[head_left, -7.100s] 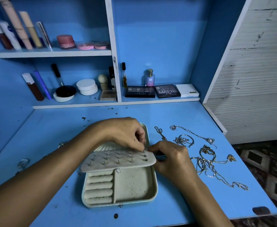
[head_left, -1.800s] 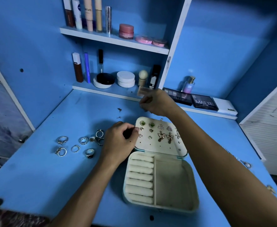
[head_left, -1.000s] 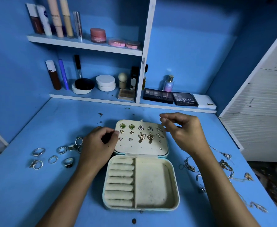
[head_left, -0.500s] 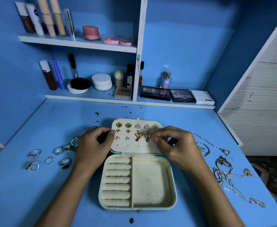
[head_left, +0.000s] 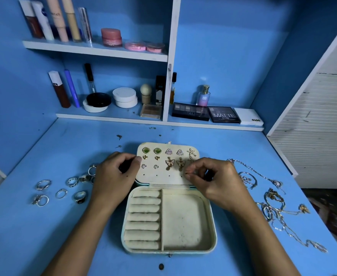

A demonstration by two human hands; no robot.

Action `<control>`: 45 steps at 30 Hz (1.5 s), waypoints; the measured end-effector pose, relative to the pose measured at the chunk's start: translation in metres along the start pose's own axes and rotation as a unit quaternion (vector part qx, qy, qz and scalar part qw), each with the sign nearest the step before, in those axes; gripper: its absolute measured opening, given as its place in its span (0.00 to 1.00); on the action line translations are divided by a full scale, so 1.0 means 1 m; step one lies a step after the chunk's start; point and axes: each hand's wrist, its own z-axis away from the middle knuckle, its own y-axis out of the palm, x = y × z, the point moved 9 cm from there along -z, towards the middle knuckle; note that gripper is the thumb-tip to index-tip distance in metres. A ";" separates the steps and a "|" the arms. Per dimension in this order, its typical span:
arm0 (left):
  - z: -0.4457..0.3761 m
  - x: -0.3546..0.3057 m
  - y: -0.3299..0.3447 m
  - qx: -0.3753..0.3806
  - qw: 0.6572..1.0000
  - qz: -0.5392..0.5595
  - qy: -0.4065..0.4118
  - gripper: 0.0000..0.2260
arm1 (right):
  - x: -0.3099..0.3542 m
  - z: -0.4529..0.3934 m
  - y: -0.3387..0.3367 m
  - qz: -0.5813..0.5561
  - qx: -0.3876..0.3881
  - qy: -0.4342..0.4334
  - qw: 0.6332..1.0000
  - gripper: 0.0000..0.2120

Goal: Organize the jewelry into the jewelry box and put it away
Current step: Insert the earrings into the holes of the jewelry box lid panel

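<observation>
Pinning the tenth earring: our right hand (head_left: 213,180), up at the shelf edge two seconds ago, now pinches a small stud at the 4 o'clock corner of the lid panel (head_left: 167,176); our left hand (head_left: 113,176) curls on the box (head_left: 169,250) lid's 9 o'clock edge. Outstanding: rings (head_left: 62,189) at 9 o'clock, chains (head_left: 273,202) at 3 o'clock, both on the desk.

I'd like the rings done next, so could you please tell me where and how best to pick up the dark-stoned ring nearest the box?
Pinch the dark-stoned ring by its band, coming from above with the left hand, which is nearer. It lies on the desk apart from the other rings, so fingers can straddle the band.
</observation>
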 end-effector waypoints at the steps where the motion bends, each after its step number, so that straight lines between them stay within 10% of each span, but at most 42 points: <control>1: 0.000 0.000 0.000 0.000 1.000 0.001 0.000 0.03 | 0.000 0.000 0.000 0.005 0.001 -0.002 1.000 0.11; 34: 0.000 -0.001 -0.002 -0.007 1.000 -0.015 0.008 0.03 | 0.001 -0.001 -0.006 0.024 -0.053 -0.043 0.997 0.07; 45: 0.001 -0.007 -0.004 -0.011 0.999 0.002 0.044 0.02 | -0.035 0.000 0.003 -0.023 -0.003 0.134 0.991 0.42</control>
